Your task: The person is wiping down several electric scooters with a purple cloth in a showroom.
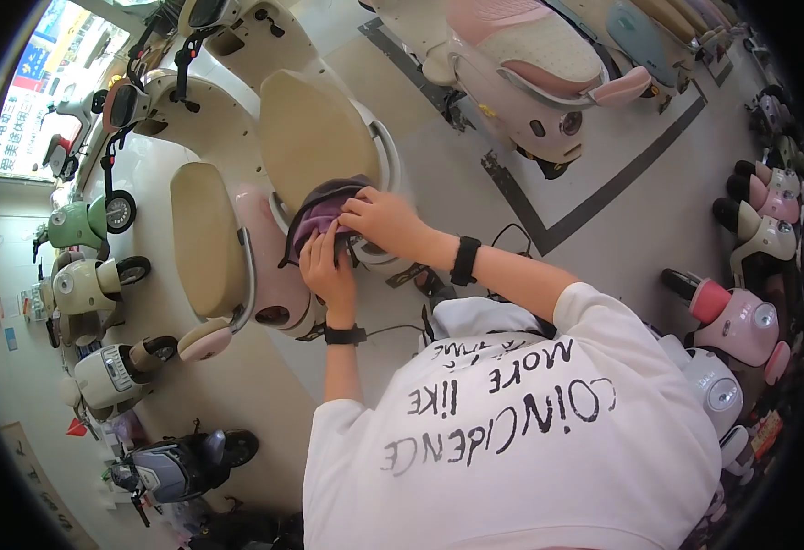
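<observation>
Parked scooters (741, 335) line a bright showroom, spread over a pale floor (622, 220). At the rear of a tan seat (315, 128), just inside its metal rail (385, 151), sits a cap-like purple cloth (319, 215) with a dark rim — whether it rests there or is held clear, I cannot tell. The left hand (330, 275) grasps its near edge; the right hand's fingers pinch its upper right part. Handling looks midway: the purple inside lies exposed, yet its folds are uneven and neither hand has let go. Its long axis slants lower left to upper right, the curved rim facing the seat.
</observation>
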Demonstrator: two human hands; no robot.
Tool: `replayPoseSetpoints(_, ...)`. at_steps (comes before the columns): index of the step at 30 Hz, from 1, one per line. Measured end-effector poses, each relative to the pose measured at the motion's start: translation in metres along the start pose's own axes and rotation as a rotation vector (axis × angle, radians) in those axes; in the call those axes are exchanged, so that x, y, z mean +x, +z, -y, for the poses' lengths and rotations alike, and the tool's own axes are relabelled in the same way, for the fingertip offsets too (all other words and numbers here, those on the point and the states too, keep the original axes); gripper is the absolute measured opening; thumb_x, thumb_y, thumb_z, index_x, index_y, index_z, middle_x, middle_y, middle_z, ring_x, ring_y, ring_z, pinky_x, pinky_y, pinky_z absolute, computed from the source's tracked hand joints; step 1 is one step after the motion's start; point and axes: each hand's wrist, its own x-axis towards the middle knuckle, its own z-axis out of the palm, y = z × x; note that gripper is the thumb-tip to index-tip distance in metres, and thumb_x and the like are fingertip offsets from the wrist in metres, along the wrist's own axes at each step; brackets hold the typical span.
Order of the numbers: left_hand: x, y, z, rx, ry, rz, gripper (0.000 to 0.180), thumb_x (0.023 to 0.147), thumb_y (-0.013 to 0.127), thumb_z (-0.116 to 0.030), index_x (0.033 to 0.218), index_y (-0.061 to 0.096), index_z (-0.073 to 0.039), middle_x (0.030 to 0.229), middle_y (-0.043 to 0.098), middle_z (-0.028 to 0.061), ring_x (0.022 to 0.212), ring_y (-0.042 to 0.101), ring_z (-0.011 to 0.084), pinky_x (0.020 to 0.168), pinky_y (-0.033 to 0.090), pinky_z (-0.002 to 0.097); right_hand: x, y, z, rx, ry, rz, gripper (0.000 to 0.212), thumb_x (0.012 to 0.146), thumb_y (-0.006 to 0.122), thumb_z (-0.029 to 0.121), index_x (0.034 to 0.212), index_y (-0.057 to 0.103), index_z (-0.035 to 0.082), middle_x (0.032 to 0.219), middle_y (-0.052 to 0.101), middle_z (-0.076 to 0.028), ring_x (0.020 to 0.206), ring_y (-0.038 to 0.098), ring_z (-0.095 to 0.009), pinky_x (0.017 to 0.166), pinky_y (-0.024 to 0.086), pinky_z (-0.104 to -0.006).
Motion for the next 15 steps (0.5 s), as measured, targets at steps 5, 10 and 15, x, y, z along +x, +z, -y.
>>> replayPoseSetpoints(5, -0.024, 0.026, -0.056, -0.186, 0.042, 0.302, 0.028, 0.073, 0.058, -0.006, 0.1, 0.061, -0.01, 0.088, 0.062, 0.0086, 0.084, 0.057, 0.0258, 0.074, 0.042, 0.0372, -0.073, -0.032, -0.036, 0.253, 0.254, 0.445, 0.022, 0.078, 0.057, 0.026, 0.091, 0.057, 0.009, 0.087, 0.06, -0.01, 0.078, 0.058, -0.03, 0.066, 0.046, -0.0375)
replayPoseSetpoints(10, -0.047, 0.067, -0.108, -0.389, 0.08, 0.755, 0.024, 0.074, 0.056, -0.006, 0.098, 0.055, -0.004, 0.084, 0.059, 0.0146, 0.081, 0.055, 0.0331, 0.069, 0.043, 0.0415, -0.143, -0.076, -0.08, 0.262, 0.294, 0.635, 0.026, 0.075, 0.061, 0.032, 0.084, 0.06, 0.007, 0.077, 0.061, -0.014, 0.076, 0.058, -0.032, 0.066, 0.046, -0.0398)
replayPoseSetpoints(15, -0.041, 0.1, -0.161, -0.43, 0.224, 0.744, 0.032, 0.072, 0.059, -0.005, 0.104, 0.053, -0.006, 0.085, 0.058, 0.0129, 0.081, 0.054, 0.0321, 0.07, 0.043, 0.0403, -0.2, -0.112, -0.116, 0.276, 0.485, 0.537, 0.023, 0.078, 0.058, 0.027, 0.085, 0.064, 0.005, 0.079, 0.062, -0.014, 0.078, 0.058, -0.032, 0.067, 0.046, -0.0384)
